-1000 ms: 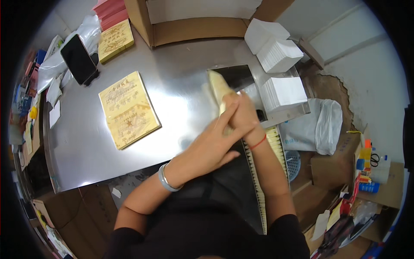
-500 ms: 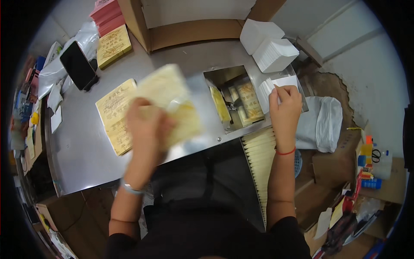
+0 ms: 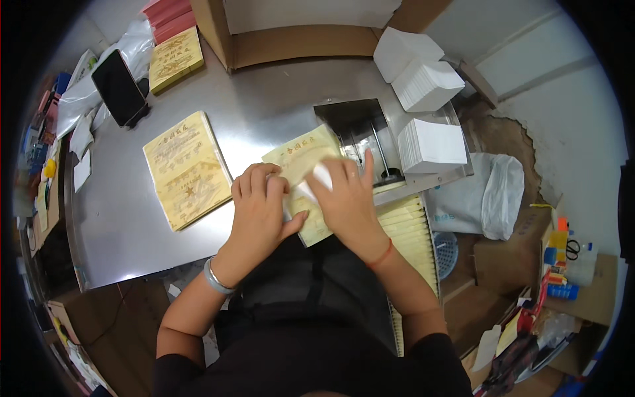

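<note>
A yellow printed paper packet [image 3: 301, 155] lies tilted at the table's front edge, under both my hands. My left hand [image 3: 259, 206] grips its left side, fingers curled and thumb along the paper. With my right hand [image 3: 350, 205] I press a folded white paper [image 3: 322, 176] against the packet; these fingers are partly blurred, and the index or little finger sticks up. To the left lies a stack of similar yellow packets [image 3: 187, 172]. A stack of white folded papers [image 3: 433, 145] stands right of the rectangular opening [image 3: 360, 132] in the table, which has metal rods inside.
Two more white paper stacks [image 3: 428, 85] stand at the back right. A phone [image 3: 120, 88] leans at the left, near a banded yellow stack [image 3: 176, 59] and pink stacks [image 3: 169, 23]. An open cardboard box [image 3: 304, 46] is behind. Below the opening, a long row of yellow packets [image 3: 407, 231] extends.
My left hand brought the yellow packet right and down to the table edge. My right hand moved left from the white stack with a white paper. Yellow packets no longer show in the opening.
</note>
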The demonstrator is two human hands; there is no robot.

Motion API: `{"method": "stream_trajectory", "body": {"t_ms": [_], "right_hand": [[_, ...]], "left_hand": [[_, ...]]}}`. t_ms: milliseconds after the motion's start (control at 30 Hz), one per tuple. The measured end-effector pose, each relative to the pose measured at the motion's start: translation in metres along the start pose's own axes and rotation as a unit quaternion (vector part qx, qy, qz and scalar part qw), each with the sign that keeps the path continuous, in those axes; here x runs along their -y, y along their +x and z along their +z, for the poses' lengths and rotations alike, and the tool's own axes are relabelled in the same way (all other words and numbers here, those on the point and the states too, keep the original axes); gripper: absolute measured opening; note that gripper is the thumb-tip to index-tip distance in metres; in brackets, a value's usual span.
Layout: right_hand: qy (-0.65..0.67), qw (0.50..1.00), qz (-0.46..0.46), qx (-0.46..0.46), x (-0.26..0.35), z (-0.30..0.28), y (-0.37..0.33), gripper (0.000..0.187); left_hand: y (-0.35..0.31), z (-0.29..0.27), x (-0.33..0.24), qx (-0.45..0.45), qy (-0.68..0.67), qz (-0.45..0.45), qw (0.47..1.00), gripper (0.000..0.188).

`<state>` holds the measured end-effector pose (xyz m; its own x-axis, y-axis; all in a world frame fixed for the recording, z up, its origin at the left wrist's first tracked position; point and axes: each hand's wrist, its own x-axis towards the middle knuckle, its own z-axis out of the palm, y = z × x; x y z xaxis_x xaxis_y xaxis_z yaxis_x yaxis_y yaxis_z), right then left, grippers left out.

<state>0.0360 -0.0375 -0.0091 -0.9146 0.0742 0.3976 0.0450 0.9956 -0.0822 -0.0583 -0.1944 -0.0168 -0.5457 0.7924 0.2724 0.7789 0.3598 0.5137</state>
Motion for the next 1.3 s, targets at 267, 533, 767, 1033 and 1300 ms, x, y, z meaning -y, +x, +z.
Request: {"method": "stream_trajectory", "body": {"t_ms": [267, 533, 767, 1033, 1300], "right_hand": [[-0.050, 0.947, 0.226, -0.221, -0.065, -0.063, 0.006, 0.021], [-0.062, 0.947, 0.285, -0.136, -0.101, -0.044, -0.010, 0.021], [0.008, 0.973, 0.119, -0.198, -0.083, -0.051, -0.028, 0.035], [0.036, 0.999, -0.002, 0.029, -0.030, 0.008, -0.014, 0.022], [0.111, 0.979, 0.165, -0.036, -0.055, -0.013, 0.022, 0.020]], "left_hand": [[0.024, -0.010, -0.018, 0.008, 0.151, -0.005, 0.989, 0.052], [0.056, 0.002, -0.028, 0.087, 0.216, 0.024, 0.972, 0.053], [0.010, 0.012, -0.023, 0.039, 0.026, 0.108, 0.993, 0.047], [0.025, 0.017, -0.026, 0.051, -0.093, 0.112, 0.988, 0.068], [-0.004, -0.022, 0.012, -0.154, -0.102, -0.088, 0.979, 0.030]]}}
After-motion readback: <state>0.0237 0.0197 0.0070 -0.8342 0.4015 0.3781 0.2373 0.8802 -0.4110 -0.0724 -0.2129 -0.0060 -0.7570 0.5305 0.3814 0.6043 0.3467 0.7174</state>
